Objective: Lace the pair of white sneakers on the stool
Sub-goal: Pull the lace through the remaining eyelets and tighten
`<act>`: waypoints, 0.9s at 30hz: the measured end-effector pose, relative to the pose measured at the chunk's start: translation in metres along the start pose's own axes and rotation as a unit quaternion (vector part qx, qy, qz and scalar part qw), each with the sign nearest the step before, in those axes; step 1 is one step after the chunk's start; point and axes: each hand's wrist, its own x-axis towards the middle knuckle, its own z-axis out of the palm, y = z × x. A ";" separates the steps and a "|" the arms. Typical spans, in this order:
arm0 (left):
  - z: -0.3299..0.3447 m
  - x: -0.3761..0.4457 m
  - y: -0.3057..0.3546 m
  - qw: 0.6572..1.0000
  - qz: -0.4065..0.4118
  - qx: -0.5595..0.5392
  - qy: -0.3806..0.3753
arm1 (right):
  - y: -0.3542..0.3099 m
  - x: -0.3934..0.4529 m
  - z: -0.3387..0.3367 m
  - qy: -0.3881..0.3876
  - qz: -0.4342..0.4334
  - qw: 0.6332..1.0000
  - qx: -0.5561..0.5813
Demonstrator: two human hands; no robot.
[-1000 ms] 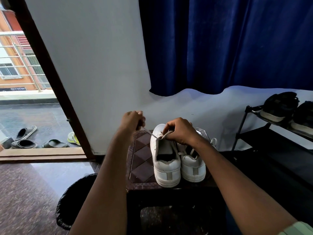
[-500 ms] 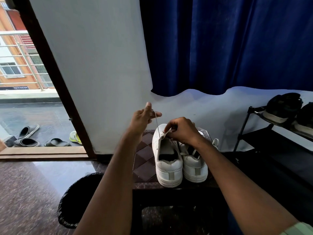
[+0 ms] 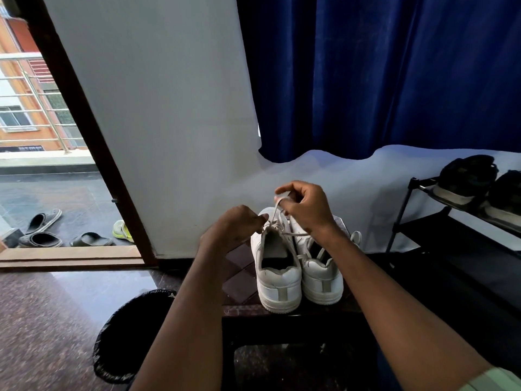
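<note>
Head view. Both forearms reach forward from the bottom of frame and meet over the near-left sneaker. Left hand sits at the top of the left white sneaker, knuckles up, fingers curled, fingertips pinching the lace at the upper eyelets beside the tongue. Right hand is raised a little above the shoe, wrist bent, thumb and index finger pinched on the lace end, remaining fingers loosely curled; the lace runs down from that pinch to the eyelets. Another strand of lace crosses from the eyelets toward the right wrist.

The two sneakers stand side by side, touching, heels toward the camera, on the dark stool with a chequered top. Right white sneaker sits just right of the left one, partly behind the right forearm; its loose laces trail across its opening.

Black-lined bin on the floor left of the stool. Shoe rack at right carries dark shoes. Blue curtain hangs above. Open doorway at left shows sandals on the balcony floor.
</note>
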 end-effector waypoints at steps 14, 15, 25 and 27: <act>-0.015 0.002 0.002 0.940 0.018 -0.304 0.155 | 0.012 -0.003 0.005 -0.209 0.013 0.968 -0.140; -0.009 0.005 -0.005 0.980 -0.001 -0.147 0.133 | 0.012 -0.003 0.005 -0.206 0.018 0.968 -0.141; -0.020 -0.018 0.015 0.887 0.051 -0.444 0.113 | 0.013 -0.001 0.002 -0.214 0.010 0.963 -0.166; -0.023 -0.024 0.016 0.840 0.075 -0.530 0.095 | 0.014 -0.002 0.002 -0.215 0.005 0.961 -0.173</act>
